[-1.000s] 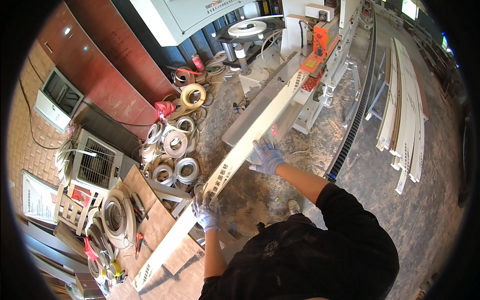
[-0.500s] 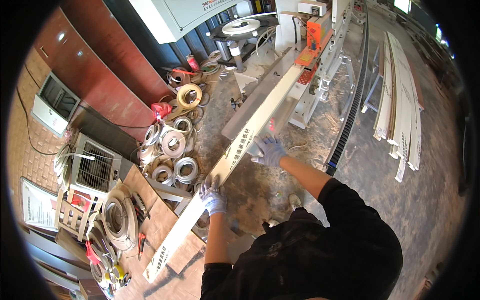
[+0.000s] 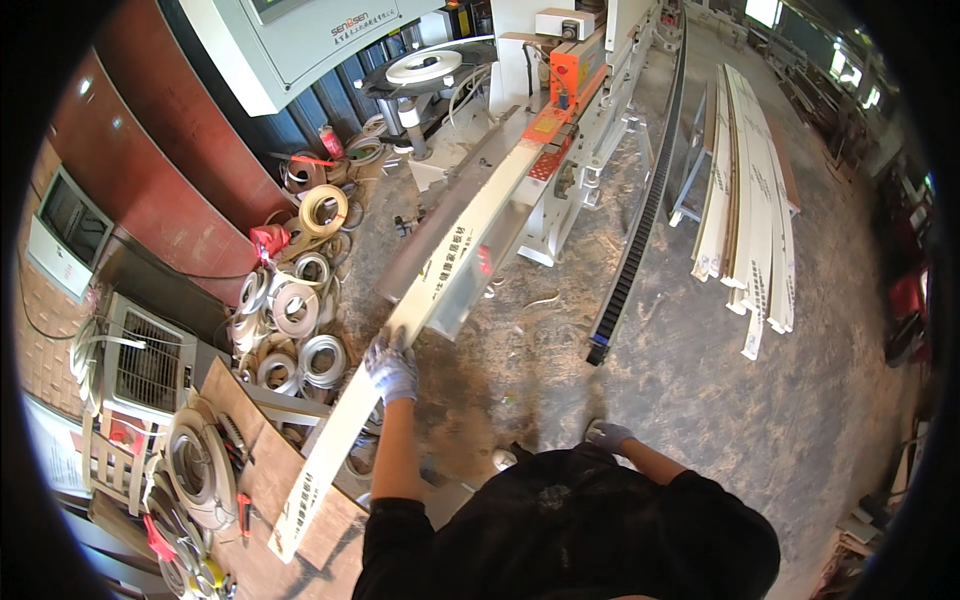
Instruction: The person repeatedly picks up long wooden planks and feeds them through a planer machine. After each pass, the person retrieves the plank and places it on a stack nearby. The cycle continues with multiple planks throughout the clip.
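the left hand point(image 3: 392, 372) rests on the board point(image 3: 345, 425), the right hand point(image 3: 608, 436) is apart (i can't tell either's grip).

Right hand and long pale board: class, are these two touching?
Apart. The head view plainly shows floor between the right hand and the long pale board.

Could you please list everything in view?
Long printed board: one, cream, centre
Boxy machine head: one, orange, top centre
Boxy metal cabinet: one, grey, upper left
Round turntable: one, black, beside cabinet
Coiled band rolls: many, mixed colours, left
Segmented cable chain: one, black, right of centre
Stacked long boards: several, white, right
Tall panels: two, reddish, upper left
Boxy barred unit: one, grey, left
Flat wooden tabletop: one, brown, lower left
Left gloved grip: one, pale purple, on printed board
Right gloved grip: one, greyish, lower centre
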A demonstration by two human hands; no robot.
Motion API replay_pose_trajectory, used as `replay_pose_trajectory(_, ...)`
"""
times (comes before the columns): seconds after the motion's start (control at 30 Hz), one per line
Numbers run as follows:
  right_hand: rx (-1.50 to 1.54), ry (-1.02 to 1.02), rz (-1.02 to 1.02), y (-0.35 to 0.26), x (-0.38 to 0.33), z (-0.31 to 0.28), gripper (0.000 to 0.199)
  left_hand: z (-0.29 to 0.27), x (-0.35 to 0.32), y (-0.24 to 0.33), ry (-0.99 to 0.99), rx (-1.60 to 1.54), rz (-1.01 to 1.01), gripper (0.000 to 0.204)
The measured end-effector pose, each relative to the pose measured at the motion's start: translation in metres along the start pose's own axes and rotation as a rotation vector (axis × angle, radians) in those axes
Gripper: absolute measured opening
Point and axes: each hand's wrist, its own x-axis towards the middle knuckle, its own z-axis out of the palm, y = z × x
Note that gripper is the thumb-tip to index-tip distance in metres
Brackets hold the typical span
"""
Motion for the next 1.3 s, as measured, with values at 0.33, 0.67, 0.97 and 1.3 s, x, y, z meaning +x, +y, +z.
replay_pose_trajectory(0.33,0.346,0.368,0.188,0.258,-0.012,-0.003,0.053,0.031,0.045,0.059,0.082,-0.019,-0.042,0.044)
replay_pose_trajectory(0.67,0.487,0.331,0.142,0.333,-0.006,-0.015,0.049,0.044,0.073,0.121,0.188,0.001,-0.231,0.044)
replay_pose_trajectory(0.97,0.534,0.299,0.267,0.35,-0.035,-0.01,0.055,0.049,0.082,0.131,0.181,0.033,-0.246,0.042)
replay_pose_trajectory(1.3,0.584,0.244,0.211,0.339,0.015,-0.014,0.058,0.053,0.087,0.129,0.201,0.013,-0.24,0.043)
